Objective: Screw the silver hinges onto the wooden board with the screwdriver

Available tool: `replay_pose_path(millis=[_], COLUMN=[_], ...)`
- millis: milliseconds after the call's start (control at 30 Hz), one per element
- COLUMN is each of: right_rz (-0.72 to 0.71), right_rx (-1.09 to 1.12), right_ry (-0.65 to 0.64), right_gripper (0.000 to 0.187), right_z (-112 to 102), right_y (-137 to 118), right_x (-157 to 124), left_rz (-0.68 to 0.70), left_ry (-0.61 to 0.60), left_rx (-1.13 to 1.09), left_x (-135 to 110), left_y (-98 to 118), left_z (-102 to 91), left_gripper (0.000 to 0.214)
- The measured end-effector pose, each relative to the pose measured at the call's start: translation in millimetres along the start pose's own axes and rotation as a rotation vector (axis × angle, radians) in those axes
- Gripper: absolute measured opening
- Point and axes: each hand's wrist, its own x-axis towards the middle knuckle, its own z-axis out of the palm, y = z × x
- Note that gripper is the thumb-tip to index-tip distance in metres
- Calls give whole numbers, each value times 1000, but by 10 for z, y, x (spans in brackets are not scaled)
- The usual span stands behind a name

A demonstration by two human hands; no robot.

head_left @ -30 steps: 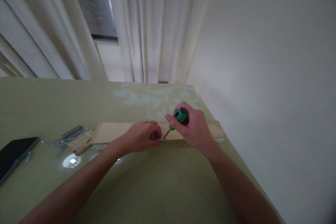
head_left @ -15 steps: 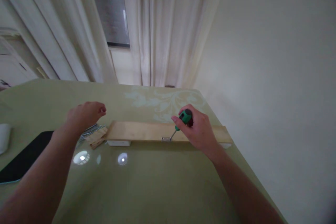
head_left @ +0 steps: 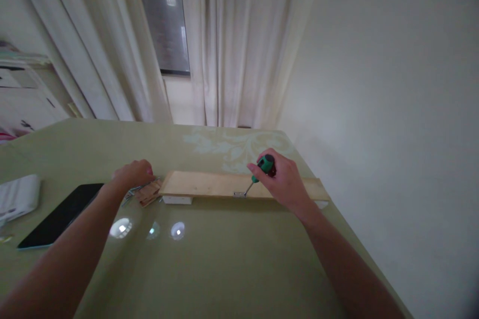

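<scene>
My right hand point(head_left: 285, 182) is wrapped round the green-and-black handle of a screwdriver point(head_left: 265, 163). The screwdriver's shaft slants down to a small metal plate point(head_left: 239, 194), perhaps a hinge, at the near edge of a long light wooden board point(head_left: 205, 184). White blocks point(head_left: 177, 200) hold the board off the table. Off the board's left end, my left hand point(head_left: 133, 174) has its fingers curled down over thin metal pieces point(head_left: 130, 196) and small brown wooden pieces point(head_left: 148, 193). Whatever its fingertips pinch, if anything, is hidden.
A green glossy table point(head_left: 209, 264) bears everything, with lamp reflections on it. A black tablet-like slab point(head_left: 63, 214) lies under my left forearm, with a white object point(head_left: 20, 195) farther left. The wall point(head_left: 392, 109) runs along the right; curtains point(head_left: 247, 50) hang behind.
My left hand has lowered onto the small metal and wooden pieces. My right hand keeps the screwdriver at the metal plate. The view has shifted slightly left.
</scene>
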Motion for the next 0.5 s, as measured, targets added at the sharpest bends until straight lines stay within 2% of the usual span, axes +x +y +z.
replay_pose_path(millis=[100, 167, 233, 333, 367, 433, 500], right_rz=[13, 22, 29, 38, 38, 36, 33], right_rx=[10, 18, 27, 33, 34, 34, 30], right_ry=[-6, -11, -17, -21, -25, -31, -35], right_gripper=[35, 35, 36, 36, 36, 36, 37], right_z=[-1, 2, 3, -2, -6, -16, -26], right_y=[2, 1, -3, -7, -8, -7, -4], right_x=[2, 4, 7, 13, 14, 15, 14], left_rz=[-141, -117, 8, 283, 373, 505, 582], left_ry=[55, 100, 122, 45, 3, -135, -268], left_rx=[152, 141, -28, -453, -552, -645, -690], left_x=[5, -3, -47, -187, -243, -348, -422], left_y=[121, 319, 632, 1247, 1453, 1810, 2051], left_z=[-91, -189, -273, -262, -207, -35, 178], left_gripper=[21, 26, 34, 53, 56, 47, 38])
